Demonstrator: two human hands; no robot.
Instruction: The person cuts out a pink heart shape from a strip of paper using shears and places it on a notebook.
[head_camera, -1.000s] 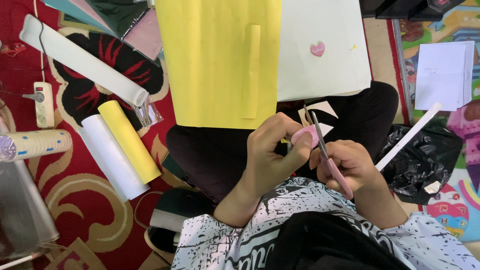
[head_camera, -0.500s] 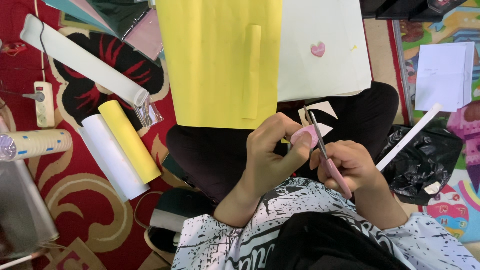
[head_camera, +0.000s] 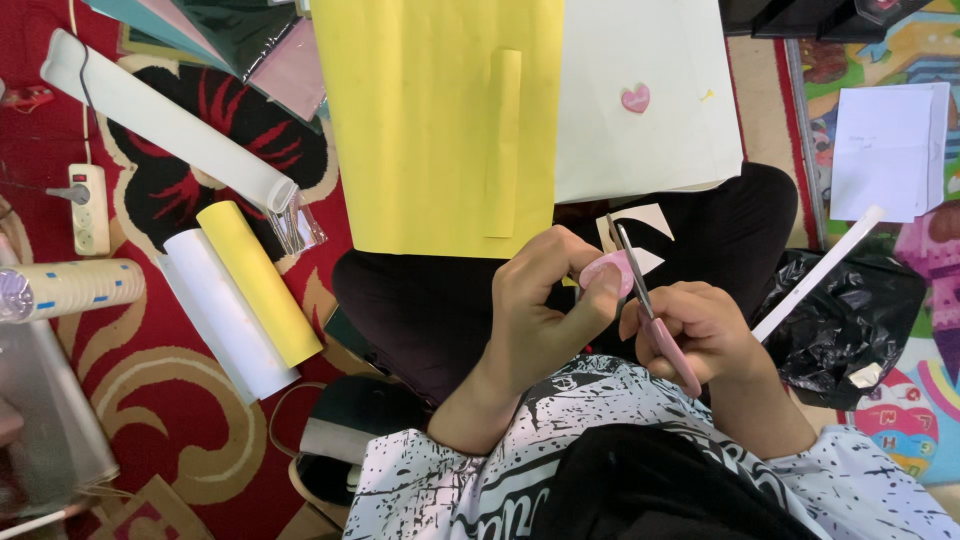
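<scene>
Red patterned carpet (head_camera: 180, 400) strewn with craft supplies frames a person seated cross-legged, cutting paper over the lap. Left hand (head_camera: 540, 310) is closed, thumb and fingertips pinching a small pink paper piece (head_camera: 606, 272); right hand (head_camera: 690, 330) is curled through the handles of pink-handled scissors (head_camera: 645, 305), whose blades point away from the body and lie right against the pink piece. With the blades so close to the left fingertips, a nick looks like the main risk, and the small piece, held by only a narrow grip, could slip or be cut off-line. Beyond the hands lie a yellow sheet (head_camera: 430, 120) and a cream sheet (head_camera: 650, 60) bearing a small pink heart (head_camera: 635, 98). Rolled papers, a yellow roll (head_camera: 258, 282) and a white roll (head_camera: 215, 310), rest to the left; a black plastic bag (head_camera: 850, 320) sits to the right.
</scene>
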